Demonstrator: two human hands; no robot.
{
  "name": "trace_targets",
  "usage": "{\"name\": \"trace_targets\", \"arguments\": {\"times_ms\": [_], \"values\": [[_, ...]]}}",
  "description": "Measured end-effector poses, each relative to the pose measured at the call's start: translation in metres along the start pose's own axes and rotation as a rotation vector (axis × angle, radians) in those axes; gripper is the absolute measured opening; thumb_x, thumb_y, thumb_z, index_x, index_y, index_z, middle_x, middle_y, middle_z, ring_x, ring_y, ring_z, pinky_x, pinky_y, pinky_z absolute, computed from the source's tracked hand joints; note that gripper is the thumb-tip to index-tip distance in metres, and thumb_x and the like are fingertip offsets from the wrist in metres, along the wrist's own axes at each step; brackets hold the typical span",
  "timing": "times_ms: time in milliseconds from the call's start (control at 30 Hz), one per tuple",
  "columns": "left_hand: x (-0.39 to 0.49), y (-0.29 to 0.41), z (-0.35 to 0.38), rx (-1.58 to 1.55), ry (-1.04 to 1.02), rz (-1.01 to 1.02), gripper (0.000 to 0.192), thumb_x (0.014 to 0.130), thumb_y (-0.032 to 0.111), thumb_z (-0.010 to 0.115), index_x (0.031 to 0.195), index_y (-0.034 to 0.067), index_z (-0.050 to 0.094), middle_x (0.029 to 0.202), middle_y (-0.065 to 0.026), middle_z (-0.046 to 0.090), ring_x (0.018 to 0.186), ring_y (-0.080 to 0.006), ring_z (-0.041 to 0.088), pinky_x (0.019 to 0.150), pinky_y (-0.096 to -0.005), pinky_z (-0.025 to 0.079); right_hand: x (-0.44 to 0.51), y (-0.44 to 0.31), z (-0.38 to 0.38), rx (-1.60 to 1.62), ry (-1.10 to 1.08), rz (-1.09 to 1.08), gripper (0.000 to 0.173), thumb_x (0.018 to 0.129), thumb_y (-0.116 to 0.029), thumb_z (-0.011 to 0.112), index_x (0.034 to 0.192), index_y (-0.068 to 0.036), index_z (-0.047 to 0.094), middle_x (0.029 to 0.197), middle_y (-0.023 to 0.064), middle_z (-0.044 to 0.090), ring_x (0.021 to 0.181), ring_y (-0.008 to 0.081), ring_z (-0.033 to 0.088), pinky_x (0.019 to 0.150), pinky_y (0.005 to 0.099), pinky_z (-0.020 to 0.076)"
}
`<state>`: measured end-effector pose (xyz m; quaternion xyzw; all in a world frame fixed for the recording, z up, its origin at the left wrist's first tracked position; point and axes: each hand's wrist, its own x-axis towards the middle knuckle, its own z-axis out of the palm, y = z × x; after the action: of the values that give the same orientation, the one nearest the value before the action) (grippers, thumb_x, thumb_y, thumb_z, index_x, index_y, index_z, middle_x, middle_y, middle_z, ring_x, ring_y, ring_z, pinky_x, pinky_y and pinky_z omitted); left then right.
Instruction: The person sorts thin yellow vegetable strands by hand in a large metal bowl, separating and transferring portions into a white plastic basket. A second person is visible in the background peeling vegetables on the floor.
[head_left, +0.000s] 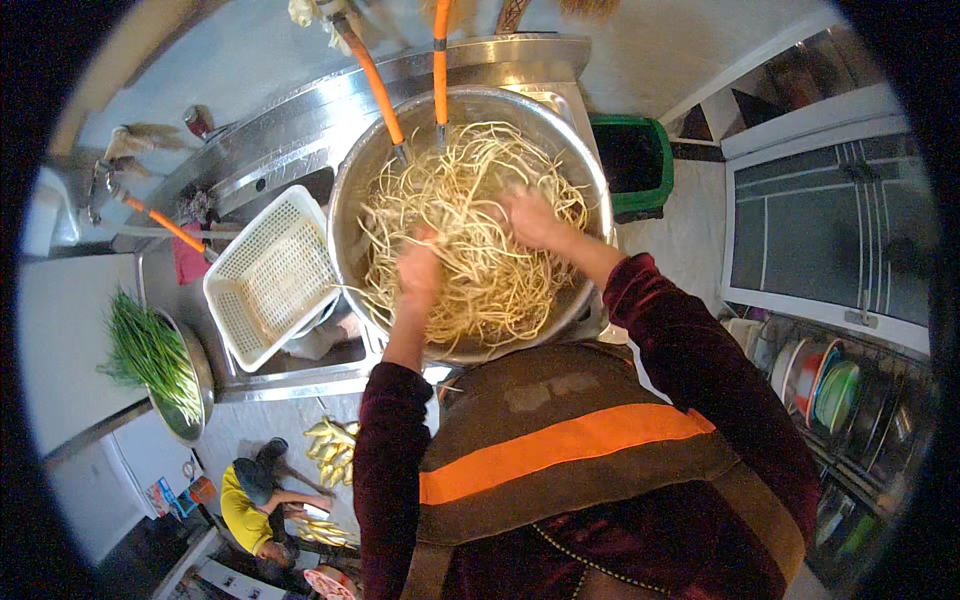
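A large round steel basin (598, 171) stands before me, heaped with long, thin, pale root-like strands (480, 281). My left hand (418, 271) is at the left side of the heap, its fingers curled into the strands. Farther back and to the right, my right hand (531, 217) is also closed among them. Both hands are blurred and their fingertips are partly hidden. Two orange hoses (375, 86) hang down into the back of the basin, with dark ends close to the strands. Water seems to lie under the heap.
A white perforated plastic basket (281, 270) leans left of the basin on the steel sink. Farther left, a metal bowl (180, 427) holds green onions (154, 360). A green-rimmed bin (664, 161) stands back right. Lower left, a person in yellow (247, 510) crouches beside pale yellow vegetables (330, 450).
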<state>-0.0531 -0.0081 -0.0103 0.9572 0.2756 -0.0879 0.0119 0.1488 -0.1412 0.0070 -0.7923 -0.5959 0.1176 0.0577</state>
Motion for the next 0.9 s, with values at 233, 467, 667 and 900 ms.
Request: {"name": "trace_targets", "arguments": {"times_ms": [233,467,667,900], "values": [[-0.003,-0.05,-0.04,-1.618,0.018,-0.247,0.013,0.079,0.001,0.063,0.092,0.0,0.064,0.08,-0.0073,0.068,0.071,-0.0192,0.065,0.062,-0.0329,0.05,0.003,-0.006,-0.077,0.523,-0.148,0.248,0.057,0.078,0.008,0.05,0.128,-0.017,0.06,0.137,0.0121,0.053,0.125,0.0271,0.051,0.103,0.0358,0.043],[-0.031,-0.021,-0.166,-2.128,0.096,-0.252,0.025,0.083,0.001,0.061,0.108,0.002,0.061,0.09,-0.0075,0.068,0.074,-0.0161,0.066,0.065,-0.031,0.057,-0.038,-0.002,-0.155,1.342,-0.135,-0.136,0.084,0.072,-0.003,0.066,0.147,-0.007,0.03,0.145,0.0115,0.041,0.116,0.0198,0.052,0.093,0.0284,0.0461],[-0.045,0.032,-0.237,-2.024,0.16,-0.087,0.03,0.083,0.0,0.061,0.113,0.0,0.059,0.098,-0.0069,0.068,0.082,-0.0148,0.064,0.075,-0.0281,0.052,-0.052,-0.066,-0.163,1.352,0.055,-0.293,0.13,0.055,-0.024,0.09,0.153,-0.014,0.006,0.157,0.0156,0.011,0.143,0.0278,0.019,0.117,0.0455,0.0216],[-0.035,0.033,-0.266,-1.936,-0.005,0.243,0.041,0.088,0.01,0.065,0.126,0.002,0.052,0.119,-0.0065,0.061,0.101,-0.0138,0.059,0.089,-0.0281,0.046,-0.044,-0.078,-0.169,1.595,0.385,0.105,0.043,0.076,0.0,0.072,0.117,-0.002,0.06,0.099,0.0061,0.068,0.082,0.013,0.065,0.074,0.0278,0.0542]]}}
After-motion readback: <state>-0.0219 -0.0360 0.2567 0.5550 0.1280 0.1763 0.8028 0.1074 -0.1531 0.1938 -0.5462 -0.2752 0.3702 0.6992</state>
